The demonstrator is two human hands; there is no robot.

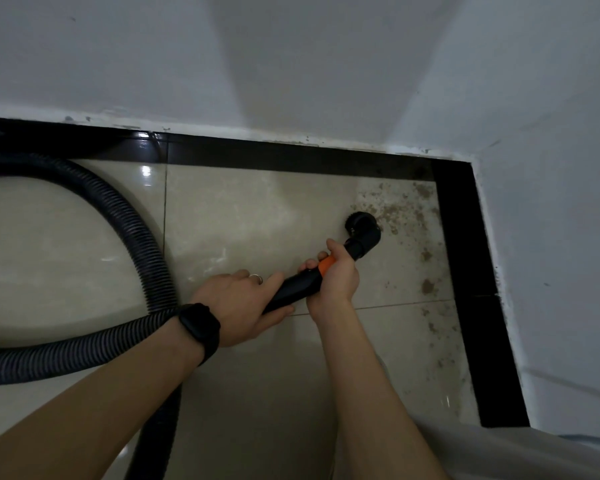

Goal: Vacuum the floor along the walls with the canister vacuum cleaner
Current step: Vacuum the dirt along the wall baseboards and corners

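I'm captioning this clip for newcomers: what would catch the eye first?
The left hand and right hand grip the black vacuum wand, its round brush head at the edge of brown dirt scattered in the corner by the black skirting. A ribbed hose loops at left.

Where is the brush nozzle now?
Head view, right of centre: the brush nozzle is on the floor at the edge of the dirt, beyond the right hand.

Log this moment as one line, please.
left hand: grips wand | right hand: grips wand | brush nozzle: at edge of corner dirt
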